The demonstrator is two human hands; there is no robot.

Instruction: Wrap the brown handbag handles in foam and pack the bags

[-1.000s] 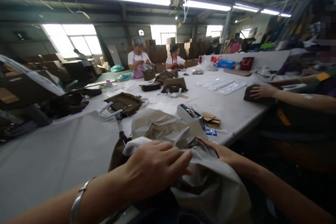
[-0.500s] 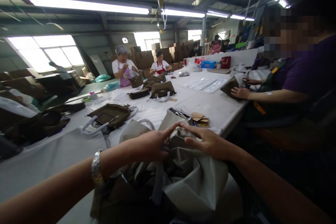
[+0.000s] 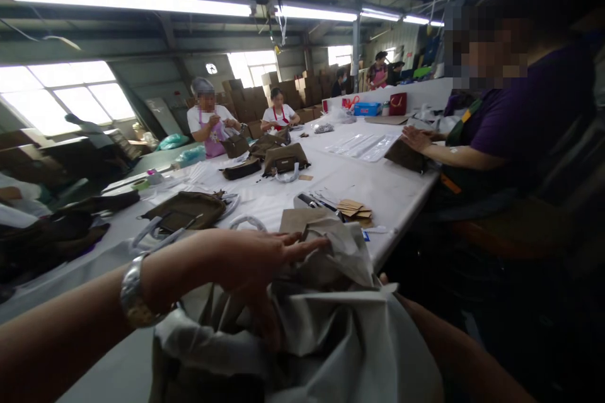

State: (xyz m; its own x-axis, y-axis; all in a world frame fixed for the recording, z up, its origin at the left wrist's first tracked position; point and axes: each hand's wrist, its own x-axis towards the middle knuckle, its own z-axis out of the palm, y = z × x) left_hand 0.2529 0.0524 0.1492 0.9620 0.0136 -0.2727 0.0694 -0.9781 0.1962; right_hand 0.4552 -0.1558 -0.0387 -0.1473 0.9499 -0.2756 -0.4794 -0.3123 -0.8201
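Close in front of me stands a dark olive bag (image 3: 165, 359), with crumpled grey-beige stuffing paper (image 3: 347, 242) bulging from its top. Pale grey sheeting, lining or paper, spreads over its right side. My left hand (image 3: 265, 258), with a metal watch on the wrist, is at the paper, its fingers stretched out and its thumb pointing down into the bag's mouth. My right hand (image 3: 385, 280) is at the right side of the bag, mostly hidden behind the pale sheeting; only a fingertip and the forearm show.
On the white table (image 3: 331, 182) lie an olive bag with wrapped handles (image 3: 184, 211), more olive bags (image 3: 286, 158), brown card tags (image 3: 354, 211) and clear plastic sleeves (image 3: 363, 145). A co-worker in purple (image 3: 524, 119) handles an olive piece at the right edge. Two people work across the table.
My hands have moved apart from the top of the paper. The right has dropped behind the sheeting; the left has shifted left. More paper shows. The co-worker's hands have moved together.
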